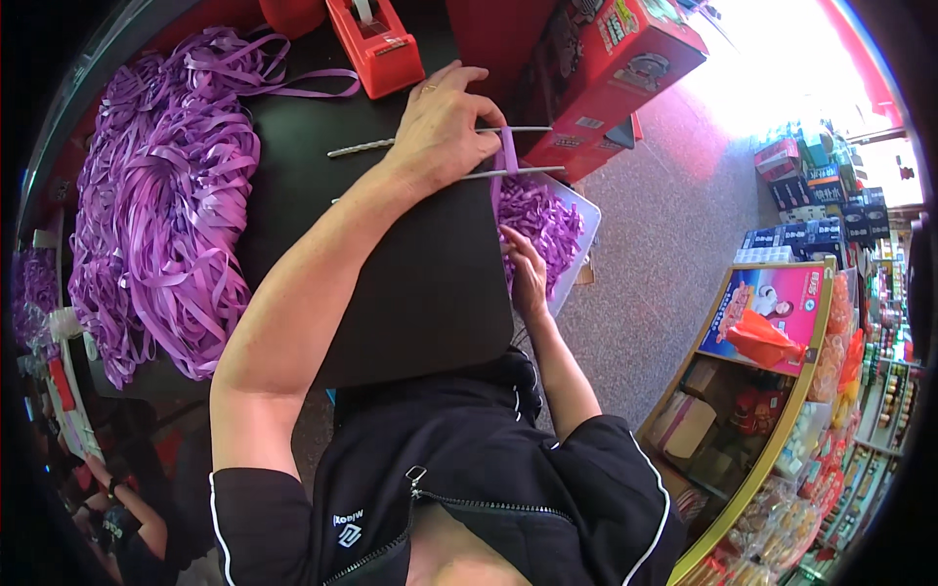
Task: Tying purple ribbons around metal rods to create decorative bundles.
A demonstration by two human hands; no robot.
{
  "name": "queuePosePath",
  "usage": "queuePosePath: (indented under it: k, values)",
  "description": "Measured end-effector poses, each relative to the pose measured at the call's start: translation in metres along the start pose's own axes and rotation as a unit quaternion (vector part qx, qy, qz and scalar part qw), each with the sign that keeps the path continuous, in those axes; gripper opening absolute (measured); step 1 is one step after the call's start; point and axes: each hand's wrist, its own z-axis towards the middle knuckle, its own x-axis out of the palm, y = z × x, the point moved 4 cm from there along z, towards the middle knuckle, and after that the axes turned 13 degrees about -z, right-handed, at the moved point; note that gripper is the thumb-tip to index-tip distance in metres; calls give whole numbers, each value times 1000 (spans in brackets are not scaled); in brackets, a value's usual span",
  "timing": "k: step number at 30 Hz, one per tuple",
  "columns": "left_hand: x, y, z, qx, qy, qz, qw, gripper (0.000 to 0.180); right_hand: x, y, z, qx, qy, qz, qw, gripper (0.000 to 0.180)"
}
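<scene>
I see my left hand (442, 127) with fingers closed on two metal rods (518, 151) wrapped with purple ribbon (508, 154); right hand (528, 273) fingers pinch ribbon at the white tray (584, 210). Red cartons (616, 59) stand beyond the black surface (410, 283).

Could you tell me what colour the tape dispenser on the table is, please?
Red; the tape dispenser shows best in the head view.

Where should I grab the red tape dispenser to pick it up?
Grip the red tape dispenser across its long flat sides near the middle, coming from above. It sits upright on the black table, its sides look clear, and its front end likely holds the cutter.
</scene>
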Motion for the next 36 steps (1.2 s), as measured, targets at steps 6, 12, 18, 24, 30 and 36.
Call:
queuePosePath:
  k: [6, 12, 18, 24, 30, 36]
  values:
    - [0, -1, 2, 2, -2, -3, 1000, 19, -29, 59, -39, -69, -63, 0, 996, 43]
    - [1, -1, 3, 1, -3, -7, 1000, 19, -45, 118, -51, -139, -92, 34, 986, 42]
    - [2, 5, 1, -3, -5, -12, 1000, 22, -48, 149, -57, -183, -94, -29, 978, 40]
    - [3, 2, 2, -5, 3, -5, 1000, 19, -51, 176, -44, -244, -121, 58, 960, 43]
    - [1, 3, 1, -9, 3, -5, 1000, 22, -58, 216, 27, -306, -103, 105, 941, 49]
    - [0, 2, -1, -16, 7, -22, 1000, 24, -52, 247, 127, -267, 16, 89, 960, 48]
